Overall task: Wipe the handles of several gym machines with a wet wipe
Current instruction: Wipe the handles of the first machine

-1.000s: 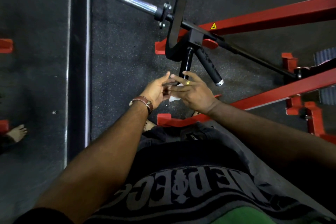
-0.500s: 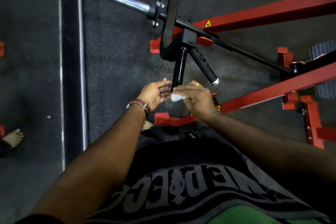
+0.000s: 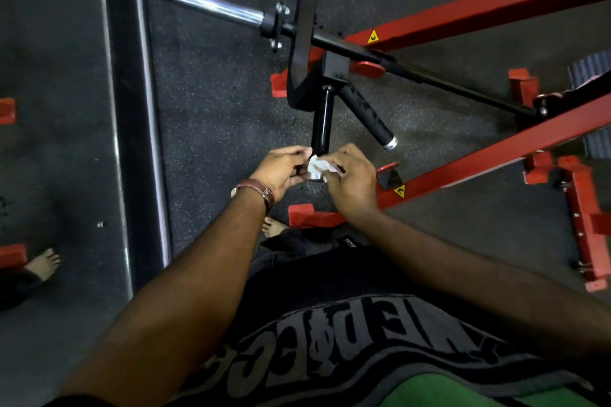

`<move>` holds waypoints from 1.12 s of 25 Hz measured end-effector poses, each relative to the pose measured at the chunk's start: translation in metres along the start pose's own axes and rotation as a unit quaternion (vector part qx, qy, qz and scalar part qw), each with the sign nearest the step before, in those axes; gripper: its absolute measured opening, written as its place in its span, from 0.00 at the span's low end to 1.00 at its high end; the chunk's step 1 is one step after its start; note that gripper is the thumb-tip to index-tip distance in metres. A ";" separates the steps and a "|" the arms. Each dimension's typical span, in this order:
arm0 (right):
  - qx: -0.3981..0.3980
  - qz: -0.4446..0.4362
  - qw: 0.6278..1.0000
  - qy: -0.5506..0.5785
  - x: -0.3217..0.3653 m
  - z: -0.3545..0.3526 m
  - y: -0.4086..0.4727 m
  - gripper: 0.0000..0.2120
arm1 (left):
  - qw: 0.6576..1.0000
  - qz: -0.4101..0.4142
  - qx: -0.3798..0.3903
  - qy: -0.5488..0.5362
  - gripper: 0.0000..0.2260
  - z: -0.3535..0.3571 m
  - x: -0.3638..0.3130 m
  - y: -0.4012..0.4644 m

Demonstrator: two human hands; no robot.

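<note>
My right hand (image 3: 352, 177) has carried the wet wipe (image 3: 320, 164) onto the near end of the black handle (image 3: 322, 124), its grip pinching the wipe; my left hand (image 3: 283, 170) steadies the handle end opposite, fingers curled around it. Wiping is under way.

Looking down, I've got speckled dark rubber flooring (image 3: 211, 116) under everything. A long dark strip (image 3: 132, 109) with shiny edges runs up the left side of it. Someone else's bare foot (image 3: 44, 263) stands at the far left, near a red bracket (image 3: 11, 256). A chrome weight sleeve (image 3: 211, 5) pokes out up top. I can see a brown leather watch strap (image 3: 259, 190), and a black shirt with grey lettering (image 3: 330, 357) fills the bottom of my view.
</note>
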State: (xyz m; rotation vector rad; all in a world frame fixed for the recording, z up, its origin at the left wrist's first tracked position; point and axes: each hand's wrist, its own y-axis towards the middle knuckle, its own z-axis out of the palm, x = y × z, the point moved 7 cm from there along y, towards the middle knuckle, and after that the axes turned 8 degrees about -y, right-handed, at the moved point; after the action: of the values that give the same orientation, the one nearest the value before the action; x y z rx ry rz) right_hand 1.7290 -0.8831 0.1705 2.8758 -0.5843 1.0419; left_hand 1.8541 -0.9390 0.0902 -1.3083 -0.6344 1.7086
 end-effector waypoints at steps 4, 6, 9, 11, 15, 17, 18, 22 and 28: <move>-0.071 0.132 0.989 0.019 -0.007 -0.007 0.039 0.03 | 0.999 0.004 0.009 0.053 0.06 0.001 -0.011 0.001; -0.092 0.203 0.974 0.044 -0.012 -0.007 0.056 0.05 | 0.995 0.015 0.010 0.096 0.06 0.002 -0.021 0.002; -0.080 0.205 0.972 0.080 -0.019 -0.004 0.025 0.06 | 0.991 0.022 0.014 0.134 0.09 0.006 -0.030 0.002; -0.052 0.165 0.982 0.076 -0.019 -0.001 -0.006 0.08 | 0.991 0.021 0.013 0.132 0.10 0.006 -0.031 0.001; -0.090 0.257 0.946 0.173 -0.031 0.005 0.038 0.08 | 0.992 0.025 0.017 0.124 0.09 0.004 -0.027 0.001; -0.124 0.321 0.911 0.228 -0.044 0.011 0.076 0.09 | 0.992 0.026 0.012 0.123 0.09 0.003 -0.026 0.000; -0.128 0.333 0.901 0.246 -0.051 0.017 0.083 0.07 | 0.992 0.028 0.008 0.125 0.09 0.002 -0.026 -0.001; -0.051 0.365 0.894 0.255 -0.063 0.031 0.027 0.06 | 0.989 0.046 -0.009 0.143 0.06 0.003 -0.029 -0.001; 0.094 0.455 0.647 0.604 -0.044 0.078 0.047 0.11 | 0.977 0.091 -0.048 0.189 0.12 -0.003 -0.033 0.000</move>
State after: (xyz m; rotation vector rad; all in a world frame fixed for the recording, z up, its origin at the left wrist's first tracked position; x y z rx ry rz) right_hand 1.7290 -0.9232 0.0783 1.0597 -1.7067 2.7142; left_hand 1.8593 -0.9678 0.1052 -1.7498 -0.3863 1.5243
